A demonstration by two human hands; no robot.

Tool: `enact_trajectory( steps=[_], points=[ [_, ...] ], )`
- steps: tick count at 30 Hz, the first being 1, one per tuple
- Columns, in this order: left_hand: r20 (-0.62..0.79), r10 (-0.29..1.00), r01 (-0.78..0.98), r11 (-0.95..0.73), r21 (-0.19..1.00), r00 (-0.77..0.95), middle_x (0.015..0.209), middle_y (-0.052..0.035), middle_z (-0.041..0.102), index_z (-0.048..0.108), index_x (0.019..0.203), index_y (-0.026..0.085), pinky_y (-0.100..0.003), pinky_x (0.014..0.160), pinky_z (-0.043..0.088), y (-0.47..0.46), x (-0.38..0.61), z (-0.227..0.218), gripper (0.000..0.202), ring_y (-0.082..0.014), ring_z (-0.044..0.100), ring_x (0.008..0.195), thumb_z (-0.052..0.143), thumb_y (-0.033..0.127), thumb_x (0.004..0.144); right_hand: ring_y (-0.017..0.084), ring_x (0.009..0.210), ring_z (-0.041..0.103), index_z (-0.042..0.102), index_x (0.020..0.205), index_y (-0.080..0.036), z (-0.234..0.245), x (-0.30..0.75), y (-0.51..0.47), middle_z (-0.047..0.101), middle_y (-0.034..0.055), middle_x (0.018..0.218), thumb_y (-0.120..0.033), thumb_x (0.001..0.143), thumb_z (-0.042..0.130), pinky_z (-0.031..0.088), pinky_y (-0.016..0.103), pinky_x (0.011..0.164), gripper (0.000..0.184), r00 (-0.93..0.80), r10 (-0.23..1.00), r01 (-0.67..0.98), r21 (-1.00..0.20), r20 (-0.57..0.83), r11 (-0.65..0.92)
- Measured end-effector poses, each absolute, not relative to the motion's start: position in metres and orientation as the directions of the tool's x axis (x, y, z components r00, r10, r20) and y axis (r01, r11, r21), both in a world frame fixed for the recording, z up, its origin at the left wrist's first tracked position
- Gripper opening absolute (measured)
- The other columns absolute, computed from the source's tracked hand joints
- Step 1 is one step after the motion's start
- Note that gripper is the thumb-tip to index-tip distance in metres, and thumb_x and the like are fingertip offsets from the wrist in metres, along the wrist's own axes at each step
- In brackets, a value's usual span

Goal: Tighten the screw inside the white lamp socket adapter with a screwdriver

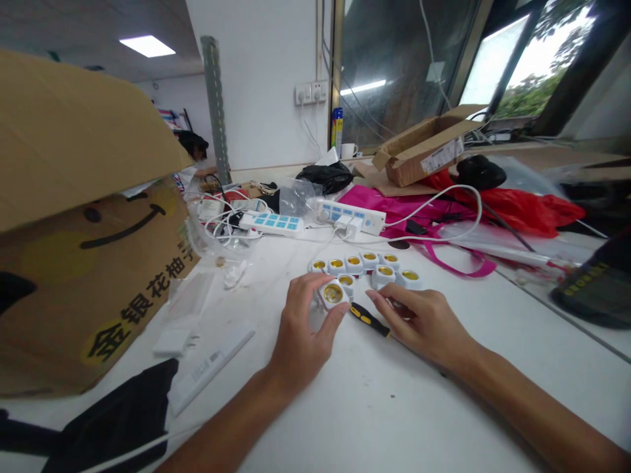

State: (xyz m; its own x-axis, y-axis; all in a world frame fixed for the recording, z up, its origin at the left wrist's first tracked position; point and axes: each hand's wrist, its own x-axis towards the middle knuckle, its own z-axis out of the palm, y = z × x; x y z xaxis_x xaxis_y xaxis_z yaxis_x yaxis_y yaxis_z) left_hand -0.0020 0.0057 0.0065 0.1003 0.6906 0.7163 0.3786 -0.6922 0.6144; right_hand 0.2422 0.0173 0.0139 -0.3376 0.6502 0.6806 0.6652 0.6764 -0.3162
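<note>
My left hand (306,322) grips a white lamp holder (333,293) between thumb and fingers, its round gold-coloured socket facing up towards me. Just beyond it, several similar white lamp holders (353,261) stand grouped on the white table, gold sockets upward. To the right, my right hand (428,322) is closed, fingers curled and thumb drawn in; what it may hold is hidden. A screwdriver with a black and yellow handle (369,319) lies between the hands, its handle beside my right fingers. The rest of the screwdriver is out of sight by the right hand.
Two power strips (273,224) with tangled white cables lie behind the lamp holders. A large cardboard box (98,282) stands at left, near a long white carton (211,369) and a white plug adapter (172,342). Pink and red bags (522,203) fill the back right.
</note>
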Motion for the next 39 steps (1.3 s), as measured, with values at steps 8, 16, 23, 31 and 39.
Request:
enact_trajectory(
  steps=[8,16,23,31,39],
  points=[
    [0.741,0.664,0.396,-0.710,0.583,0.102,0.131,-0.0095,0.076,0.066,0.135,0.024,-0.044,0.115,0.058,0.006,0.001,0.004,0.032,-0.0250,0.072,0.128,0.076,0.028,0.105,0.011,0.045,0.051,0.069,0.083,-0.022,0.012,0.243,0.019,0.056,-0.0063,0.058,-0.037,0.116,0.061,0.039,0.026,0.050,0.038,-0.370,0.625,0.663,-0.276,0.687,0.696],
    [0.742,0.650,0.391,-0.734,0.555,0.166,0.133,-0.0093,0.075,0.066,0.136,0.024,-0.043,0.116,0.058,0.006,0.003,0.001,0.034,-0.0239,0.072,0.129,0.077,0.025,0.104,0.010,0.043,0.050,0.065,0.080,-0.022,0.015,0.242,0.019,0.055,-0.0067,0.055,-0.035,0.117,0.059,0.036,0.027,0.050,0.040,-0.379,0.600,0.659,-0.250,0.704,0.709],
    [0.823,0.527,0.431,-0.806,0.405,0.213,0.135,-0.0103,0.075,0.065,0.139,0.022,-0.041,0.120,0.058,0.011,0.002,-0.003,0.037,-0.0225,0.070,0.133,0.077,0.023,0.105,0.009,0.045,0.049,0.065,0.079,-0.022,0.012,0.243,0.020,0.056,-0.0065,0.056,-0.034,0.116,0.060,0.036,0.027,0.052,0.039,-0.379,0.590,0.664,-0.235,0.713,0.710],
    [0.894,0.383,0.502,-0.834,0.228,0.231,0.137,-0.0105,0.077,0.064,0.143,0.021,-0.045,0.129,0.056,0.008,0.002,-0.002,0.044,-0.0236,0.064,0.145,0.080,0.016,0.102,0.019,0.076,0.075,0.070,0.133,-0.019,0.025,0.253,0.025,0.080,0.0084,0.100,-0.029,0.117,0.052,0.058,0.030,0.070,0.026,-0.246,0.571,0.706,-0.259,0.784,0.659],
    [0.905,0.339,0.474,-0.861,0.188,0.257,0.134,-0.0107,0.077,0.064,0.141,0.022,-0.051,0.122,0.061,0.007,0.005,-0.004,0.042,-0.0268,0.066,0.141,0.078,0.013,0.102,0.023,0.090,0.076,0.063,0.159,-0.026,0.057,0.273,-0.095,0.076,0.0104,0.107,-0.029,0.119,0.054,0.062,0.032,0.074,0.041,-0.134,0.515,0.804,-0.211,0.847,0.556]
  ],
)
